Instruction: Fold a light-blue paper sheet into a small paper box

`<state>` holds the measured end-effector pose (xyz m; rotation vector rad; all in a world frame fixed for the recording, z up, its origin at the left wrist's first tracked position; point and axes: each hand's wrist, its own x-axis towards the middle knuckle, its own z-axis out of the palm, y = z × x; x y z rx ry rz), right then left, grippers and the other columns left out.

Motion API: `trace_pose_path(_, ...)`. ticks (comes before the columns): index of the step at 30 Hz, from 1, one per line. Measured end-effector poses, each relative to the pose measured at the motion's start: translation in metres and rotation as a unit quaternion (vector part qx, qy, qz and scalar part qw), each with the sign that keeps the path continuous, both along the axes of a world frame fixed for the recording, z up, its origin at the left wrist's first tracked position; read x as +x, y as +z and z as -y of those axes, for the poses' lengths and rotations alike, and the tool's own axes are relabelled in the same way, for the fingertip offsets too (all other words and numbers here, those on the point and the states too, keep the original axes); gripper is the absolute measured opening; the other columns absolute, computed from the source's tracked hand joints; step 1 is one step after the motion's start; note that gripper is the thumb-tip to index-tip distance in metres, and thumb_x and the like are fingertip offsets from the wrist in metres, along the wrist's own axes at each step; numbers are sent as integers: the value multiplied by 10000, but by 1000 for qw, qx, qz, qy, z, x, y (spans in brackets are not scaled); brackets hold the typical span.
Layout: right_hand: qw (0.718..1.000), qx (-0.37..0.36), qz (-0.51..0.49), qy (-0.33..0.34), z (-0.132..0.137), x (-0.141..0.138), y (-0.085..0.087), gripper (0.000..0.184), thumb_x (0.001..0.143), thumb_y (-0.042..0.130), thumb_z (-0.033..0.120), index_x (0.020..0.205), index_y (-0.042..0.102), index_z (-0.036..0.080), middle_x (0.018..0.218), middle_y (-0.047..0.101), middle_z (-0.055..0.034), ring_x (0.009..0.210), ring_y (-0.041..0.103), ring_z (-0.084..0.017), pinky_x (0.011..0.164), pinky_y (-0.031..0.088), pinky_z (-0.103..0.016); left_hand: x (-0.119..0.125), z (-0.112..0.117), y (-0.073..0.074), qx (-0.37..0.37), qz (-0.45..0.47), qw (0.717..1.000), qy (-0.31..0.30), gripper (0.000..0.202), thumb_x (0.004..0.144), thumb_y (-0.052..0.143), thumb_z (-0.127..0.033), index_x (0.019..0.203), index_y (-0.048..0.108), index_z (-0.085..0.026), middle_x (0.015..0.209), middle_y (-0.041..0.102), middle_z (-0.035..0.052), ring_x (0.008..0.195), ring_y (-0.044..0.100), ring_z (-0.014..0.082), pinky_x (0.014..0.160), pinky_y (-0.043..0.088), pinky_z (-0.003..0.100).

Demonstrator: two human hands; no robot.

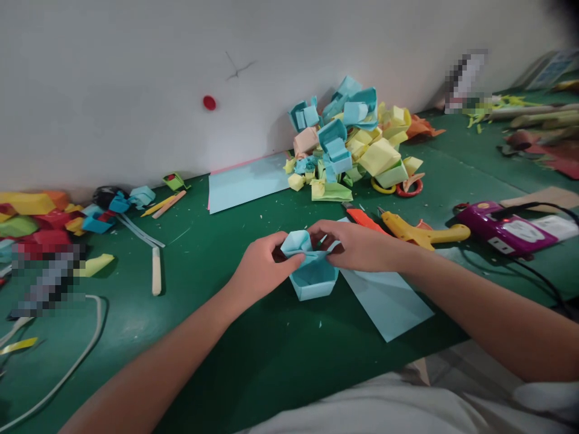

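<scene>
Between my two hands sits a light-blue folded paper box [315, 287], its open side toward me, with a small folded paper piece [296, 242] at its upper left. My left hand [265, 259] pinches the box's upper left part, thumb lying across the folded paper. At the upper right edge, the fingers of my right hand [346, 244] are curled in and closed on the same box; their tips are partly hidden. Beneath my right forearm lies a flat light-blue paper sheet [386, 304].
Behind my right hand lie an orange cutter [364, 220] and a yellow glue gun [407, 231]. A purple power strip [502, 229] with a black cord stands right. Folded paper pieces [380, 157] are heaped by the wall. Coloured paper boxes [49, 220] and a white cable [97, 331] are left.
</scene>
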<state>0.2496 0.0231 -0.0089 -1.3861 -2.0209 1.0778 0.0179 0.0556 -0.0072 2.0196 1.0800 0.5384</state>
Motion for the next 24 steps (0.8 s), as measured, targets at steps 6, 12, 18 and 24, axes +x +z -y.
trace_pose_path(6, 1000, 5, 17, 15, -2, 2, 4, 447, 701, 563, 24, 1089, 623, 237, 1048, 715, -18, 897, 681, -170, 736, 517, -249, 0, 0, 0, 27, -14, 999, 16, 247, 863, 672, -391, 1022, 716, -207, 897, 742, 43, 750, 674, 224, 623, 470, 300)
trace_pose_path(12, 1000, -16, -19, 14, 0, -3, 5, 172, 780, 710, 263, 934, 649, 215, 916, 728, -17, 837, 691, -183, 720, 518, -281, 6, 1, 3, 38, -15, 999, 15, 140, 845, 665, -350, 826, 649, -211, 736, 653, -15, 650, 592, 168, 566, 393, 263)
trace_pose_path(18, 998, 31, 11, -45, 4, -16, 0, 133, 792, 702, 296, 868, 629, 215, 811, 686, 6, 749, 648, -174, 649, 469, -281, 8, 4, 5, 41, -28, 999, 8, 149, 833, 663, -327, 760, 600, -212, 663, 550, -45, 620, 505, 140, 540, 325, 253)
trace_pose_path(24, 993, 57, 53, -86, 9, -22, 2, 127, 799, 684, 268, 900, 624, 221, 780, 680, 10, 711, 626, -168, 605, 418, -268, 7, 2, 7, 4, 5, 1000, -13, 178, 860, 640, -372, 818, 668, -201, 713, 598, -23, 634, 522, 144, 566, 367, 261)
